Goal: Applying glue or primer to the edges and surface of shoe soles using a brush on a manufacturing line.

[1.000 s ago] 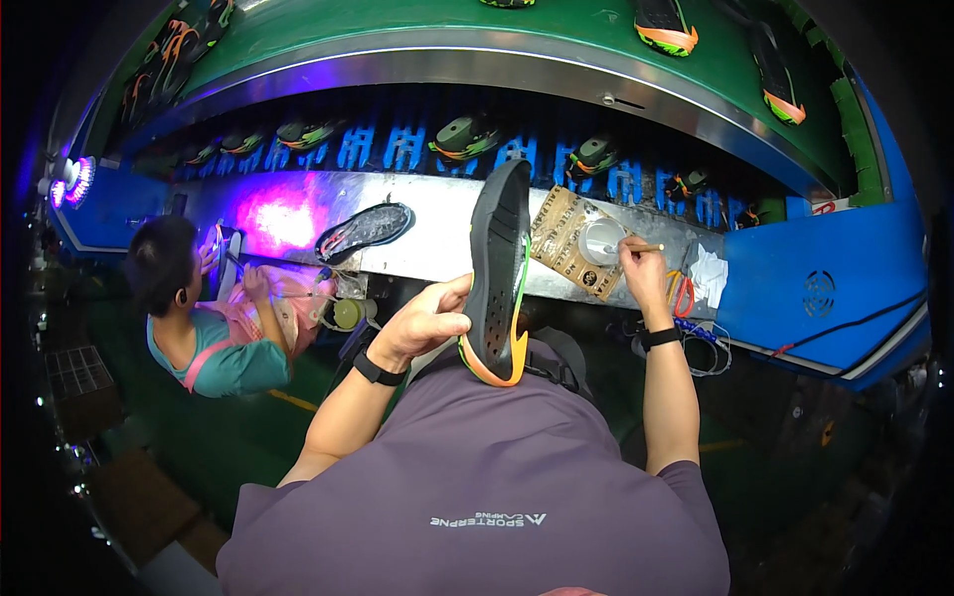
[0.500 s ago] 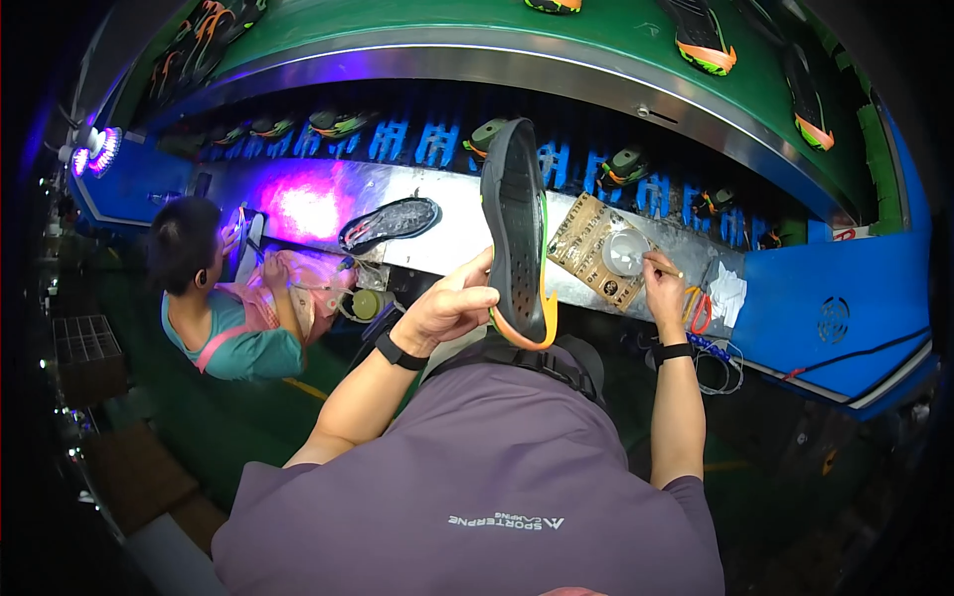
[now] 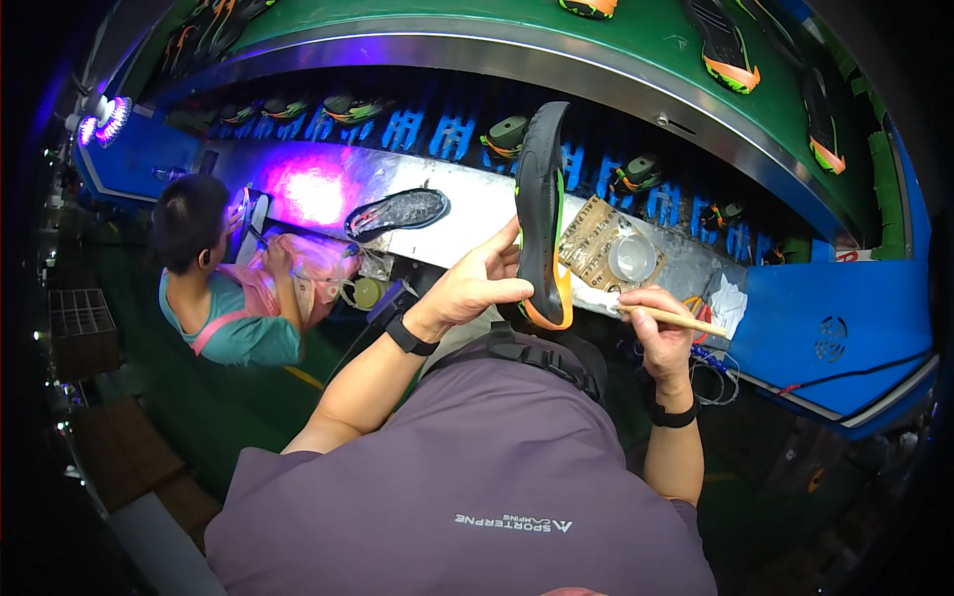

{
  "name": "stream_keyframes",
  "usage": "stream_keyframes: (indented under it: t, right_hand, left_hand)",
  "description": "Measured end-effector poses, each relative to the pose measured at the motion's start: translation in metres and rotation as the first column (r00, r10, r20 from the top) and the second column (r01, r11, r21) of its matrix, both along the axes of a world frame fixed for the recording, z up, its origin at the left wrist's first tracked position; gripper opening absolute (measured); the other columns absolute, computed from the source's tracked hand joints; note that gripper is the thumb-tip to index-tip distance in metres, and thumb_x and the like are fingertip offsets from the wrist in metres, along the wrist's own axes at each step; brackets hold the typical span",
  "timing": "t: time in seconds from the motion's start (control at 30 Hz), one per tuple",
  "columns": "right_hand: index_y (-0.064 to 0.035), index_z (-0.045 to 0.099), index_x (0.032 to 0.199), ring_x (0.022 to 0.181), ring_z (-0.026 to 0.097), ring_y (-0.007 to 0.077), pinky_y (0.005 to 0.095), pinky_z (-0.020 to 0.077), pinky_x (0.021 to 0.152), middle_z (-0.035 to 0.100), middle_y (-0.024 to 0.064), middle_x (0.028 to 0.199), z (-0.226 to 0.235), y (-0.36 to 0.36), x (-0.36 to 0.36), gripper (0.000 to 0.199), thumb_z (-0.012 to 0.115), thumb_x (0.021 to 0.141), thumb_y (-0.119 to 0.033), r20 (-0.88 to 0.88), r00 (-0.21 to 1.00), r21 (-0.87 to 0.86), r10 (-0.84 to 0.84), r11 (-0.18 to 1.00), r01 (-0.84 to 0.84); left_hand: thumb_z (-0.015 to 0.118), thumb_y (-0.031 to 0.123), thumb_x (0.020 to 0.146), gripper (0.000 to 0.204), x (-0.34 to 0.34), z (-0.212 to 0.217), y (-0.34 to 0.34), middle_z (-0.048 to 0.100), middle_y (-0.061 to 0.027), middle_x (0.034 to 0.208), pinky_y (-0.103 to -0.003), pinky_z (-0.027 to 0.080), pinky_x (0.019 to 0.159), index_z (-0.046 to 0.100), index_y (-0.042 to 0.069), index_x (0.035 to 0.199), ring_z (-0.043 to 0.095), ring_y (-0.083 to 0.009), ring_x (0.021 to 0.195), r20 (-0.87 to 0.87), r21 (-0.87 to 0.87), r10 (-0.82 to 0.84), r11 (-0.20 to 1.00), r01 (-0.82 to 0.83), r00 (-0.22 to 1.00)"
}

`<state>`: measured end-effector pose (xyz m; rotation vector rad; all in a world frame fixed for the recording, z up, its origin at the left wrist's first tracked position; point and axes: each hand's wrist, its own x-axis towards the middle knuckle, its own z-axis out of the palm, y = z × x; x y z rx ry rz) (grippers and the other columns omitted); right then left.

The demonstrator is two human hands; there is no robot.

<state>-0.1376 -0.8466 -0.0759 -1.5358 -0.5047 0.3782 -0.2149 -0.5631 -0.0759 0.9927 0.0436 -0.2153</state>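
Observation:
My left hand (image 3: pixel 479 285) grips a black shoe sole (image 3: pixel 540 209) with an orange and green rim near its lower end. The sole stands nearly upright in front of me, turned partly edge-on. In my right hand (image 3: pixel 664 338) is a brush with a wooden handle (image 3: pixel 686 320), pinched between the fingers. Its pale head (image 3: pixel 594 300) points left, close to the sole's lower end; whether they touch I cannot tell. Just beyond, a clear round bowl (image 3: pixel 633 258) rests on a piece of printed brown cardboard (image 3: pixel 586 241).
Another dark sole (image 3: pixel 397 214) lies on the metal bench (image 3: pixel 467 233). Behind it, shoe parts sit among blue holders (image 3: pixel 452 139). Above runs a green conveyor (image 3: pixel 417 15) carrying soles. A co-worker (image 3: pixel 234 288) sits at left under purple light. White crumpled paper (image 3: pixel 728 306) lies at right.
My right hand has drawn the brush away from the bowl, toward me and the sole. The sole has turned more edge-on in my left hand. The whole view has shifted slightly.

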Motion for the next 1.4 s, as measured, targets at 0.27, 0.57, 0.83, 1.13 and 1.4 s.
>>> stream_keyframes:
  t: [0.27,0.57,0.83,1.13,1.4]
  right_hand:
    - [0.0006,0.074,0.099,0.076,0.062,0.0151,0.028,0.0485,0.07,0.07,0.0093,0.087,-0.008,0.016,0.01,0.014,0.065,0.087,-0.001,0.089,0.996,-0.113,-0.01,0.993,0.02]
    - [0.001,0.074,0.099,0.076,0.062,0.0148,0.0281,0.0485,0.07,0.07,0.0089,0.088,-0.003,0.012,0.007,0.015,0.065,0.087,0.001,-0.004,0.996,-0.046,0.092,0.995,-0.092]
    - [0.0007,0.074,0.099,0.074,0.065,0.0177,0.0299,0.0506,0.069,0.072,0.0105,0.087,0.0,0.036,0.013,0.015,0.066,0.087,0.0,0.138,0.99,-0.083,-0.005,0.996,0.016]
    - [0.0008,0.075,0.095,0.07,0.065,0.0229,0.033,0.0507,0.068,0.071,0.0104,0.079,0.015,0.04,0.012,0.016,0.067,0.081,0.003,0.339,0.939,-0.121,0.063,0.992,-0.023]
    - [0.0004,0.074,0.093,0.066,0.063,0.0173,0.0301,0.0496,0.064,0.069,0.009,0.075,0.007,0.044,-0.014,0.011,0.066,0.085,0.0,0.221,0.968,-0.139,-0.122,0.978,0.155]
  left_hand:
    - [0.08,0.022,0.082,0.101,0.003,0.006,-0.003,0.037,-0.0131,0.159,-0.041,0.027,0.121,0.022,0.002,0.161,0.036,-0.025,0.146,-0.033,0.018,-0.042,0.999,0.042,0.999]
    - [0.081,0.022,0.081,0.101,0.006,0.008,-0.002,0.037,-0.0135,0.159,-0.039,0.026,0.122,0.023,-0.001,0.16,0.034,-0.0256,0.148,-0.045,-0.004,-0.045,0.999,0.045,0.998]
    - [0.08,0.022,0.082,0.099,0.007,0.003,0.007,0.04,-0.0136,0.157,-0.038,0.03,0.12,0.024,-0.002,0.159,0.039,-0.0248,0.145,-0.045,-0.045,-0.059,0.997,0.057,0.997]
    - [0.078,0.002,0.081,0.097,0.003,0.013,0.015,0.046,-0.0117,0.15,-0.038,0.043,0.113,0.022,0.001,0.16,0.048,-0.022,0.135,0.067,0.083,0.073,0.993,-0.079,0.995]
    - [0.081,-0.001,0.075,0.072,-0.004,0.001,0.015,0.054,-0.011,0.135,-0.035,0.048,0.105,0.05,-0.005,0.141,0.056,-0.0202,0.124,0.237,0.365,0.117,0.909,-0.2,0.964]
